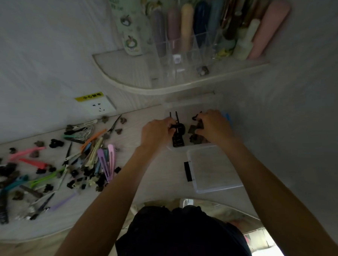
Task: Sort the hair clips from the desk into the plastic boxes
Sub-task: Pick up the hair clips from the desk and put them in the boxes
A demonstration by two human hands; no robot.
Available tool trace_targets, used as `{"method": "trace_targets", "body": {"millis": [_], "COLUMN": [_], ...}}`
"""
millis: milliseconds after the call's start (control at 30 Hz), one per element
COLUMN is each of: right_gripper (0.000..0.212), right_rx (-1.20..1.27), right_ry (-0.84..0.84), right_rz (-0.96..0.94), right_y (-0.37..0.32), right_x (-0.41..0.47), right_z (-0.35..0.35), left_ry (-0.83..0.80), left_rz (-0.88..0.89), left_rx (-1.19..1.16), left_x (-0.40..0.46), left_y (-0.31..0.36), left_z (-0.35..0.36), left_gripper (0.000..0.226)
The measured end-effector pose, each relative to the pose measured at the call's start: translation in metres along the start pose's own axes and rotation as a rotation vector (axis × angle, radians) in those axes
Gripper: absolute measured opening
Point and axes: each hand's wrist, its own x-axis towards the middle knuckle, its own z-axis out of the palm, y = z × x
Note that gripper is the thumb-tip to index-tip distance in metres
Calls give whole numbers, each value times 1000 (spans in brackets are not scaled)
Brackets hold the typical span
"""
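A clear plastic box (192, 105) stands on the desk against the wall, with dark clips inside. My left hand (156, 131) is over its left part, fingers curled on a black claw clip (178, 134). Over the right part, my right hand (215, 126) pinches a small brown clip (192, 129). A second clear plastic box (213, 168) with a black latch lies just in front. A big pile of hair clips (54, 169), long coloured ones and small dark claws, covers the desk's left half.
A wall socket (99, 107) with a yellow label sits behind the pile. Above the boxes a curved shelf (142, 88) carries a clear organiser (189, 54) full of tall items. The desk's curved front edge runs close to my body.
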Motion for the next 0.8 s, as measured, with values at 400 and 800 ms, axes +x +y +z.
{"method": "trace_targets", "body": {"millis": [400, 800], "right_gripper": [23, 22], "right_rx": [208, 289], "right_ry": [187, 176], "right_rz": [-39, -194], "right_y": [-3, -5], "right_x": [0, -28], "right_z": [1, 21], "left_ry": [-40, 207], "left_rz": [-424, 62], "left_rx": [-598, -223], "left_x": [4, -16], "left_y": [6, -13], "left_z": [4, 17], "left_gripper": [14, 25]}}
